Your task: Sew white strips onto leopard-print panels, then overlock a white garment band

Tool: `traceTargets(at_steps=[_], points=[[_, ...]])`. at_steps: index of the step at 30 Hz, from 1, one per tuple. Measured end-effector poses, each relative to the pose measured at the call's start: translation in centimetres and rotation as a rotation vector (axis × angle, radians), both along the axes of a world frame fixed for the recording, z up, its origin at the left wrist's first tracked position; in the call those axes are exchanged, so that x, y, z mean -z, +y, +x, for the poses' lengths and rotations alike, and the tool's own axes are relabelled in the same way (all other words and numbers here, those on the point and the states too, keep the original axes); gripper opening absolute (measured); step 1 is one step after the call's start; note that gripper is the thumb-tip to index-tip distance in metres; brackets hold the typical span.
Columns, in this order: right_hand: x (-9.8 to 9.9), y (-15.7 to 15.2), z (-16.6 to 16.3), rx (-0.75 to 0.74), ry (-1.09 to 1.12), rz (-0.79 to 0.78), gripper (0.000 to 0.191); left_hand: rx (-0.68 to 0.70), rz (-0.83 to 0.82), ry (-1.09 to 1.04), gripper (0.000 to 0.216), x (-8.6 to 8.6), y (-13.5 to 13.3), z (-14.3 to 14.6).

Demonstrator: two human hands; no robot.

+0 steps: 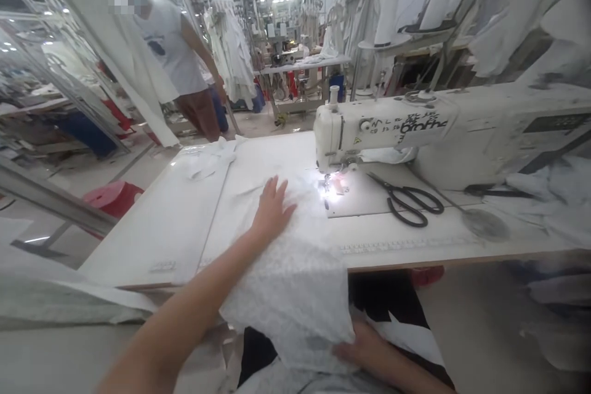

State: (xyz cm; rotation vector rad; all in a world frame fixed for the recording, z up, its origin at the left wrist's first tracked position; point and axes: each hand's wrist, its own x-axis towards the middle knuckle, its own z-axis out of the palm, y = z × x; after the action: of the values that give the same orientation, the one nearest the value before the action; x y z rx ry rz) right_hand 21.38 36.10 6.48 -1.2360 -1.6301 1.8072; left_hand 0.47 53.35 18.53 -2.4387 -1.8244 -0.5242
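The fabric (295, 283), white and lightly textured, is draped over the near edge of the counter (161, 228): its upper part is spread up to the needle (327, 188) of the sewing machine (383, 129), and its lower part is hung into the lap. The left hand (272, 209) is laid palm-down on the upper part, fingers spread and pointed toward 12 o'clock, with the needle near at its 2 o'clock, not touched. The flat, open pose seems chosen so that the fabric is pinned and smoothed against the counter rather than gripped. The left arm is stretched almost straight from 7 o'clock, the wrist in line with the forearm. The right hand (364, 351) is held low, at 5 o'clock of the fabric and below the counter's edge, against the hanging part. Its fingers are covered by fabric, so it cannot be told whether the edge is pinched or merely propped. The hanging weight seems to be taken there so that the fabric is not dragged off the counter. Scissors (413, 200) are laid shut at 3 o'clock of the needle, on the machine's bed. A person (175, 55) is seen beyond the counter at 11 o'clock, a red stool (113, 194) on the floor at 9 o'clock.
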Motion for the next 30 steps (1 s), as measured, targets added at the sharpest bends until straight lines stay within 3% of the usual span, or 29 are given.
traceTargets(at_steps=[2, 4, 7, 9, 11, 15, 23, 27, 30], points=[[1.8, -0.2, 2.0, -0.073, -0.281, 0.138, 0.018, 0.055, -0.128, 0.049, 0.053, 0.9, -3.0, -0.6], [2.2, 0.6, 3.2, -0.045, -0.417, 0.27, 0.021, 0.111, -0.235, 0.114, 0.05, 0.9, -6.9, -1.3], [1.1, 3.3, 2.6, 0.109, -0.263, 0.422, 0.04, 0.16, -0.324, 0.147, 0.048, 0.2, -11.2, -1.4], [0.4, 5.0, 1.2, 0.127, -0.073, 0.464, 0.053, 0.18, -0.33, 0.111, 0.046, -0.2, -11.9, -0.9], [0.1, 5.9, -0.4, 0.089, 0.051, 0.454, 0.047, 0.217, -0.325, 0.056, 0.042, -0.3, -10.7, -0.1], [0.7, 5.6, -1.9, 0.088, 0.091, 0.424, 0.015, 0.27, -0.342, 0.006, 0.044, -0.2, -6.2, 2.1], [0.3, 5.6, 1.8, 0.237, -0.064, 0.385, 0.02, 0.222, -0.275, 0.05, 0.048, -0.3, 1.2, 4.7], [0.2, 4.6, 6.2, 0.329, -0.376, 0.523, 0.021, 0.231, -0.254, 0.019, 0.047, -0.1, 2.2, 4.2], [0.8, 2.6, 8.8, 0.259, -0.736, 0.545, 0.022, 0.279, -0.194, -0.086, 0.045, -0.2, 0.6, 4.2]])
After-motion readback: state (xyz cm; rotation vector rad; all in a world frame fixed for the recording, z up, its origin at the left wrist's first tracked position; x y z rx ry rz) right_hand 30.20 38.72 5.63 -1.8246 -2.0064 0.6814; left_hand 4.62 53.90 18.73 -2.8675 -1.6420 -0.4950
